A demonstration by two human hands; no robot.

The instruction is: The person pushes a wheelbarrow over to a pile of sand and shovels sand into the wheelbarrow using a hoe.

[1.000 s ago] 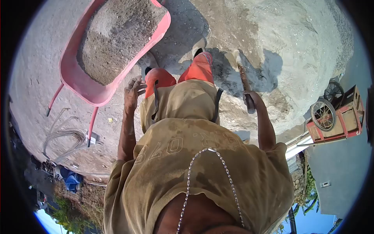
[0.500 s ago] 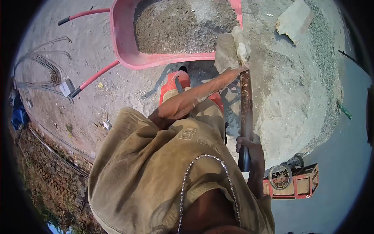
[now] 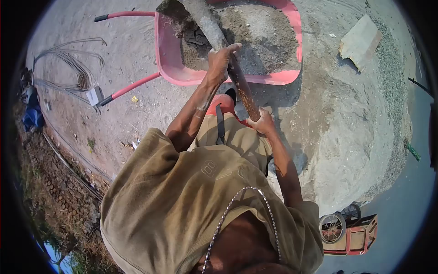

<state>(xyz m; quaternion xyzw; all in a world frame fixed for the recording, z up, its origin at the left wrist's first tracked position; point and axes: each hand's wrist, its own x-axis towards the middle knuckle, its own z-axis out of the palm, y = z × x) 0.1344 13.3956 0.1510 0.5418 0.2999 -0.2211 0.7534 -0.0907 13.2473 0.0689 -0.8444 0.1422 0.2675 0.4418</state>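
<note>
I hold a shovel slanting across my front, its blade up over the pink wheelbarrow. My left hand is closed round the shaft just below the pale, crusted socket, and my right hand grips the lower end of the handle near my waist. The blade is tilted at the barrow's left side and partly cut off by the frame's top edge. Grey-brown sand fills much of the barrow, with a darker, clumpy patch beneath the blade.
A pale sand heap rises on my right, with gravel beyond it and a broken slab on top. Coiled wire and a small block lie on the left. A red wheeled cart stands at lower right.
The shovel has swung left from beside the heap to over the barrow, its blade tipping. Both hands moved with it, the right one coming up and inward. The view shifted slightly.
</note>
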